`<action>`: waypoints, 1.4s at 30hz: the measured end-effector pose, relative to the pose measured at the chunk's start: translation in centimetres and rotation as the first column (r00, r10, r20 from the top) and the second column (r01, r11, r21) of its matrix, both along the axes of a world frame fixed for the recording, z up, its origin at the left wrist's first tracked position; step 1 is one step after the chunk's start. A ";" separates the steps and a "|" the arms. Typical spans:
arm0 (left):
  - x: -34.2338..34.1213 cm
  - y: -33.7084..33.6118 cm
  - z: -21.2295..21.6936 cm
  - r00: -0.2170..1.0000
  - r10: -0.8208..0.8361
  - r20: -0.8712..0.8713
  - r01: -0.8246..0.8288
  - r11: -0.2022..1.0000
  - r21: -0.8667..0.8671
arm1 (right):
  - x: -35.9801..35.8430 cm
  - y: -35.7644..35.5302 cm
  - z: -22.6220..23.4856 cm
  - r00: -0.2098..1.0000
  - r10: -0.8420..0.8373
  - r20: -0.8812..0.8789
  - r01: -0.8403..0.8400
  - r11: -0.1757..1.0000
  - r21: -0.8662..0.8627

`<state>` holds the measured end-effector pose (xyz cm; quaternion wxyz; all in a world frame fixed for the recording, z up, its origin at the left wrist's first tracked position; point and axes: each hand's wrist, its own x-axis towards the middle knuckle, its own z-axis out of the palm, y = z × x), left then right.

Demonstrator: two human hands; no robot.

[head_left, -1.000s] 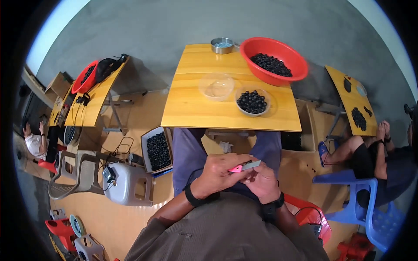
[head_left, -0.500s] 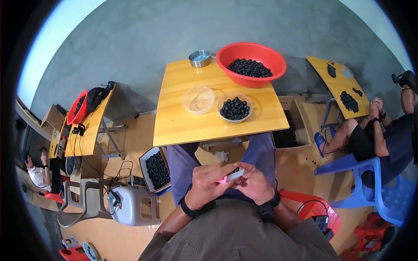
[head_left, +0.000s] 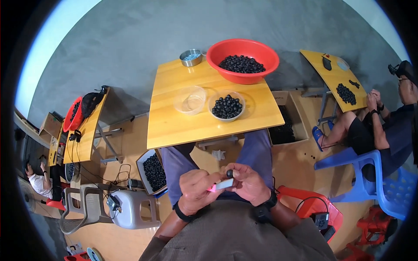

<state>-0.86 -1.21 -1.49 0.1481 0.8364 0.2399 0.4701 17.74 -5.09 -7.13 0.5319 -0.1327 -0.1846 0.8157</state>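
Above my lap, my left hand [head_left: 197, 190] is closed around the pink end of a small tool with a flat, pale grey blade [head_left: 224, 184]. The blade points toward my right hand [head_left: 251, 184], whose fingers pinch a small round black piece [head_left: 230, 173]. On the yellow table [head_left: 174, 126] in front, a clear tub [head_left: 227, 117] holds many similar black pieces. An apparently empty clear tub [head_left: 190, 101] stands to its left. Behind them are a large red basin [head_left: 242, 78] of black pieces and a metal bowl [head_left: 190, 62] with light blue bits in it.
Boxes of black pieces stand on the floor left [head_left: 146, 172] and right [head_left: 296, 138] of my legs. A grey stool [head_left: 130, 209] is at my left and a red stool [head_left: 305, 200] at my right. Another person [head_left: 387, 122] sits at the right-hand table [head_left: 324, 85].
My hands have drawn slightly apart and the black piece now shows plainly in my right fingers. The blade has shifted left and down. The whole view has also shifted slightly.
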 end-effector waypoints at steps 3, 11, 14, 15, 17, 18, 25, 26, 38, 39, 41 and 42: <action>0.1 0.2 0.2 0.999 -0.023 0.023 0.023 0.999 -0.030 | 0.4 0.2 -0.6 0.999 0.001 -0.043 0.001 0.999 0.052; 0.4 0.0 -0.1 0.995 0.003 -0.102 -0.004 1.000 -0.008 | 0.5 -0.1 -0.4 0.995 0.037 -0.098 -0.029 0.996 0.081; 0.4 -0.2 -0.2 0.995 0.006 -0.101 -0.008 1.000 -0.016 | 0.5 0.0 -0.7 0.992 0.053 -0.116 -0.042 0.995 0.090; 0.4 -0.2 -0.2 0.995 0.008 -0.102 -0.009 1.000 -0.017 | 0.5 -0.1 -0.6 0.992 0.056 -0.115 -0.046 0.995 0.089; 0.4 -0.2 -0.1 0.994 0.012 -0.104 -0.014 1.000 -0.021 | 0.4 -0.2 -0.4 0.996 0.035 -0.077 -0.031 0.998 0.054; 0.4 -0.2 -0.1 0.995 0.027 -0.101 -0.028 1.000 -0.009 | 0.4 -0.3 -0.5 0.996 0.035 -0.077 -0.031 0.998 0.051; 0.4 -0.1 -0.1 0.994 0.015 -0.112 -0.017 1.000 -0.022 | 0.6 -0.1 -0.6 0.999 0.032 -0.038 -0.030 0.997 0.076; 0.4 -0.1 -0.2 0.994 0.015 -0.112 -0.018 1.000 -0.025 | 0.7 -0.1 -0.5 0.999 0.037 -0.027 -0.034 0.995 0.097; 0.1 0.0 -0.2 0.993 -0.060 -0.097 0.043 0.986 -0.162 | 0.8 -0.1 -0.3 0.995 -0.010 0.097 -0.010 0.980 0.201; 0.0 0.2 -0.5 0.996 -0.026 -0.089 0.009 0.983 -0.185 | 0.9 -0.2 -0.2 0.995 -0.007 0.098 -0.013 0.980 0.201; -0.1 0.1 -0.6 0.997 0.009 -0.082 -0.026 0.978 -0.208 | 0.9 -0.4 0.1 0.995 -0.003 0.101 -0.018 0.978 0.206; -0.2 -0.1 -0.5 0.998 0.054 0.014 -0.049 0.963 -0.264 | 0.9 -0.5 0.1 0.995 -0.004 0.102 -0.017 0.978 0.206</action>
